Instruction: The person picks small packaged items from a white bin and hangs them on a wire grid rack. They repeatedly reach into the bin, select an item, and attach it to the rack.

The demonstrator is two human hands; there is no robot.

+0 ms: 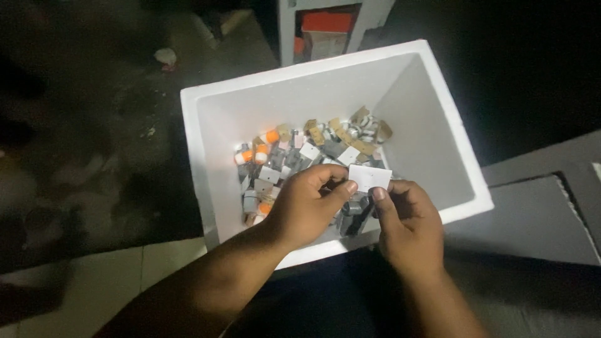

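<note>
Both my hands hover over a white foam box [325,78]. Between them I hold a small white card [369,177]: my left hand [308,209] pinches its lower left corner with thumb and fingers, and my right hand [405,222] pinches its lower right edge. A dark grey part hangs below the card between my hands, mostly hidden. Down in the box lies a heap of several small packaged parts [294,156], some grey with white cards, some with orange caps [271,136], some with brown card backing [350,134].
A dark grey flat board [538,216] lies to the right of the box. Dim, littered floor spreads to the left, with pale tiles [100,281] at the lower left. Behind the box stands a white frame holding an orange-topped carton [325,28].
</note>
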